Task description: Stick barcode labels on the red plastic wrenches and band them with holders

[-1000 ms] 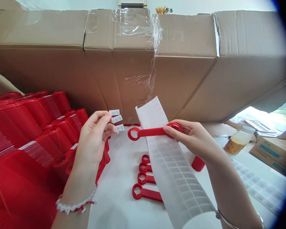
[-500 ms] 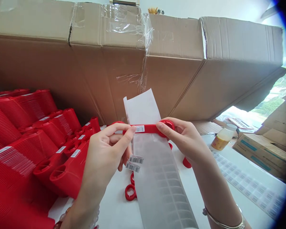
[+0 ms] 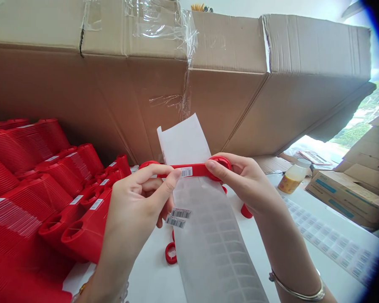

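A red plastic piece (image 3: 197, 170) with round ends is held level between both hands, above a long translucent label backing sheet (image 3: 214, 235). My left hand (image 3: 142, 193) pinches its bar with thumb and index finger, beside a white barcode label (image 3: 186, 171) on the bar. Two more barcode labels (image 3: 180, 213) hang at the lower fingers of that hand. My right hand (image 3: 240, 181) grips the ring at the right end, its thumb on top.
Stacks of labelled red pieces (image 3: 78, 168) fill the left side. Loose red rings (image 3: 171, 253) lie on the white table (image 3: 148, 269). Large cardboard (image 3: 164, 84) stands behind. At right are a jar (image 3: 293, 176), a label sheet (image 3: 337, 248) and a carton (image 3: 344, 198).
The view has shifted slightly. Both hands keep their hold on the red piece, and its left ring shows more. The barcode labels remain at my left hand.
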The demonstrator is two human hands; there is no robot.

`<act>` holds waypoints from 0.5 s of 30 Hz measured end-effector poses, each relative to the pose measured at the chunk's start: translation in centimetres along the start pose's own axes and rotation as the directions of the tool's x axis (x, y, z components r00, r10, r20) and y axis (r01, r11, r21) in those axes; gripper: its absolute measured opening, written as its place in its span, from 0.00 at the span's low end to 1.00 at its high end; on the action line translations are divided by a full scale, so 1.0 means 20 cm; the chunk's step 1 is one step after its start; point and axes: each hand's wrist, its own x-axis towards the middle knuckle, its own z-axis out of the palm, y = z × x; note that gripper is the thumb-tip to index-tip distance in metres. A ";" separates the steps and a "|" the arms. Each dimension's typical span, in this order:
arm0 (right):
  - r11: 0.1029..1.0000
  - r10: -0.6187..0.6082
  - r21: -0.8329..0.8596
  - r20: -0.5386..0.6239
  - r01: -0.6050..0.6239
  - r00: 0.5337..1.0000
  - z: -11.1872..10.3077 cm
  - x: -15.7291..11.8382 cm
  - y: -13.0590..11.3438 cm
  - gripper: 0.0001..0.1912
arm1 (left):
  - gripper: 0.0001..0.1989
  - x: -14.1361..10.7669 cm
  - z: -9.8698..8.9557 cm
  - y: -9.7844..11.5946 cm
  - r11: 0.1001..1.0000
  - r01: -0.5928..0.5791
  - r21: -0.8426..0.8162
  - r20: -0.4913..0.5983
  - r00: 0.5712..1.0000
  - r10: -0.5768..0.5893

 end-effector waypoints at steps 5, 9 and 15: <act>0.999 -0.009 -0.041 0.003 0.009 1.000 -0.01 0.00 0.00 0.15 | 0.09 0.00 0.00 0.00 1.000 -0.030 -0.006 -0.019 0.999 0.029; 1.000 -0.013 -0.022 0.011 0.013 1.000 0.00 0.00 -0.01 0.16 | 0.09 0.01 -0.01 -0.01 0.999 -0.038 0.006 -0.005 0.999 0.038; 1.000 -0.013 -0.008 0.013 0.013 1.000 0.00 0.00 -0.01 0.14 | 0.09 0.00 -0.01 -0.01 0.999 -0.032 0.017 -0.013 0.999 0.032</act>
